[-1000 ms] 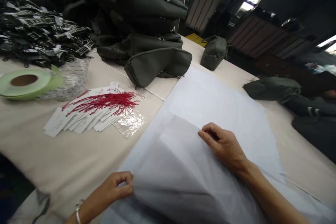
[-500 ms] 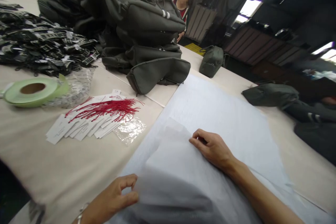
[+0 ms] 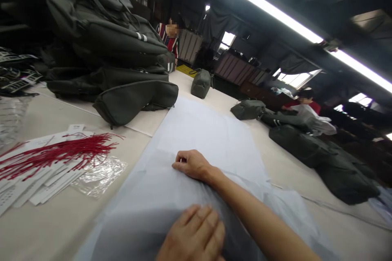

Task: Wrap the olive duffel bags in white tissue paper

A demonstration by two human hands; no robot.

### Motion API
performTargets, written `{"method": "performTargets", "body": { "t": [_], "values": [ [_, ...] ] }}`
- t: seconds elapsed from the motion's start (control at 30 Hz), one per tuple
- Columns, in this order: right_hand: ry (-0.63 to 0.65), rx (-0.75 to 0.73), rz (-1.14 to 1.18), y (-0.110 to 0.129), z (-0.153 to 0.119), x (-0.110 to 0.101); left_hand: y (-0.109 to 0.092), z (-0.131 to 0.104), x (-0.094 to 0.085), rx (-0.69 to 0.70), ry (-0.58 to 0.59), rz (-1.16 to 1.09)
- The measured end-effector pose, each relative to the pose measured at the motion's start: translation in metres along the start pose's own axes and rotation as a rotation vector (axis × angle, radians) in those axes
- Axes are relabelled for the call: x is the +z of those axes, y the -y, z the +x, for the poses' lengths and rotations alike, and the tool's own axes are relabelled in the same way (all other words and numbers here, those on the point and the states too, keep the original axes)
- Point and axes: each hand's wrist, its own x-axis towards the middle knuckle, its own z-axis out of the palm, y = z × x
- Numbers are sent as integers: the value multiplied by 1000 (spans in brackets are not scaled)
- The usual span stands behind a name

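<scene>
A thin, translucent white sheet [image 3: 196,126] lies along the table, with something dark showing through its near part. My right hand [image 3: 194,165] pinches the upper layer of this sheet between thumb and fingers, near the sheet's middle. Closer to me, my left hand [image 3: 196,232] rests with its fingers laid over the sheet, slightly blurred by motion. The shape of the dark thing beneath is hidden.
Stacked dark green bags [image 3: 107,45] rise at the left. Tags with red strings [image 3: 70,155] and a clear plastic bag [image 3: 99,175] lie at the left front. More bags [image 3: 300,142] line the right side. Two people are farther back.
My left hand has moved right from the sheet's left edge onto its near part. My right hand keeps its pinch. The view has turned right and upward.
</scene>
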Motion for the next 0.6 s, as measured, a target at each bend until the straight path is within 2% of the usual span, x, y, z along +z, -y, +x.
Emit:
{"method": "performTargets", "body": {
  "t": [0.1, 0.2, 0.27, 0.33, 0.37, 0.43, 0.5, 0.53, 0.6],
  "values": [
    [-1, 6, 91, -1, 8, -4, 6, 27, 16, -179, 61, 77],
    [-71, -34, 208, 2, -4, -38, 10, 34, 17, -325, 175, 63],
    [-185, -85, 275, 2, -38, -71, 9, 38, 13, -390, 236, 69],
    [-359, -124, 298, -4, -93, -97, 7, 42, 11, -421, 253, 102],
    [-454, -109, 247, -10, -124, -103, 7, 43, 11, -420, 249, 120],
    [-555, -10, 7, -27, -184, -99, 8, 43, 13, -407, 222, 157],
    [-578, 34, -229, -50, -227, -77, 9, 40, 15, -403, 189, 193],
    [-561, 51, -324, -63, -240, -63, 10, 39, 16, -409, 174, 212],
    [-476, 110, -428, -85, -247, -38, 10, 36, 16, -428, 163, 247]
  ]
}}
